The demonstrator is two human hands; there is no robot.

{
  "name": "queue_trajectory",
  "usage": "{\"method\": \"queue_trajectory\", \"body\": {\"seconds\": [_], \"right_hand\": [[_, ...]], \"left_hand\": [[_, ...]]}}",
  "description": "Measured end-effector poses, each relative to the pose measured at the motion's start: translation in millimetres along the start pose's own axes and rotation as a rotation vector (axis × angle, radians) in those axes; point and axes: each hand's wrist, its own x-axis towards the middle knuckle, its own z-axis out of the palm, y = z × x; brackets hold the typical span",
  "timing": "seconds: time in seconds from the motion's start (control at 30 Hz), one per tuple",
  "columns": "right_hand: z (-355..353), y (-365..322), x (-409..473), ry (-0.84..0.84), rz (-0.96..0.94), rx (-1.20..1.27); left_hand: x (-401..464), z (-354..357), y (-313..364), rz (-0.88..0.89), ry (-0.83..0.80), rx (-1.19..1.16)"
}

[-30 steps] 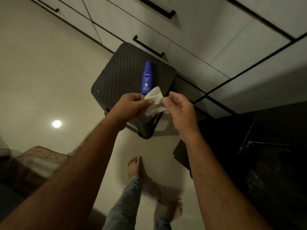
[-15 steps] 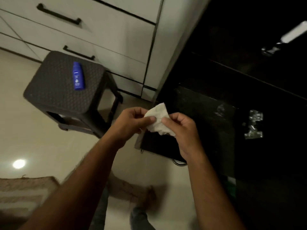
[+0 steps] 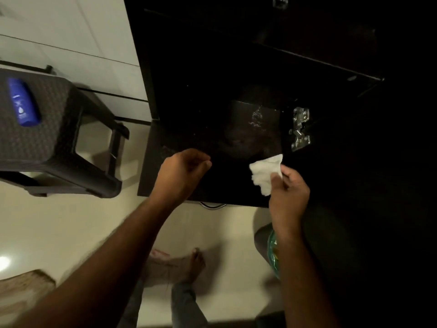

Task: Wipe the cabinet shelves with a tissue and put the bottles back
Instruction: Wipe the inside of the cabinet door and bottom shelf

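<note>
Over the dark cabinet shelf (image 3: 203, 129), your right hand (image 3: 287, 192) pinches the crumpled white tissue (image 3: 266, 172); your left hand (image 3: 182, 174) hangs loosely curled, holding nothing. The tissue looks soft, light and tearable, so bunch it under flat fingertips. The 1 blue plastic bottle (image 3: 22, 101) lies on the dark woven stool (image 3: 54, 138).

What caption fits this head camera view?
Right hand holds a tissue before the dark cabinet; bottle waits on stool.
</note>
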Motion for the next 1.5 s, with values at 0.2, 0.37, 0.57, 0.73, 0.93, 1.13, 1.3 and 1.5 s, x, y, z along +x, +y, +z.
{"method": "queue_trajectory", "body": {"seconds": [0.2, 0.37, 0.57, 0.73, 0.93, 1.13, 1.3, 1.5], "right_hand": [[35, 12, 33, -0.011, -0.410, -0.647], [75, 27, 15, -0.334, -0.435, -0.821], [80, 26, 50, -0.393, -0.312, -0.858], [105, -7, 114, -0.399, -0.185, -0.753], [85, 15, 78, -0.478, -0.296, -0.838], [108, -20, 116, -0.369, 0.039, -0.711], [132, -46, 146, -0.287, 0.161, -0.632], [145, -40, 124, -0.287, -0.040, -0.708]], "left_hand": [[3, 8, -7, 0.042, -0.039, 0.023], [16, 6, -16, 0.099, -0.070, 0.128], [40, 14, -22, 0.336, -0.095, 0.401], [49, 32, -25, 0.399, -0.140, 0.480], [42, 45, -29, 0.397, -0.159, 0.516], [45, 45, -30, 0.389, -0.153, 0.493], [46, 48, -31, 0.401, -0.123, 0.472], [44, 57, -36, 0.376, -0.068, 0.480]]}}
